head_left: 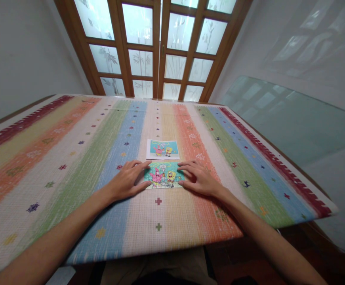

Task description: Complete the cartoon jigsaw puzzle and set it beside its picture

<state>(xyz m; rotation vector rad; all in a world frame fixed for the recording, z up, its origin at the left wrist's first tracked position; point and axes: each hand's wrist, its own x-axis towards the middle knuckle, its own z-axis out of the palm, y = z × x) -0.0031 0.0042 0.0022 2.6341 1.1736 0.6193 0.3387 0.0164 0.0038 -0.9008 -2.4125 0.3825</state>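
Observation:
A small jigsaw puzzle (162,175), its pieces joined into a cartoon picture with a pink starfish and a yellow sponge, lies flat on the striped tablecloth (175,221). My left hand (128,179) grips its left end, thumb at the lower corner and fingers at the upper one. From the other side my right hand (200,178) grips the right end, with thumb and fingertips on its edge. Just beyond the puzzle lies a white-bordered picture card (163,150) showing the same scene.
The cloth covers a wide table whose near edge hangs close to my lap. Wooden doors with frosted panes (138,23) stand behind the far edge. White walls (20,47) flank both sides, and a glass-like panel (294,107) leans at the right.

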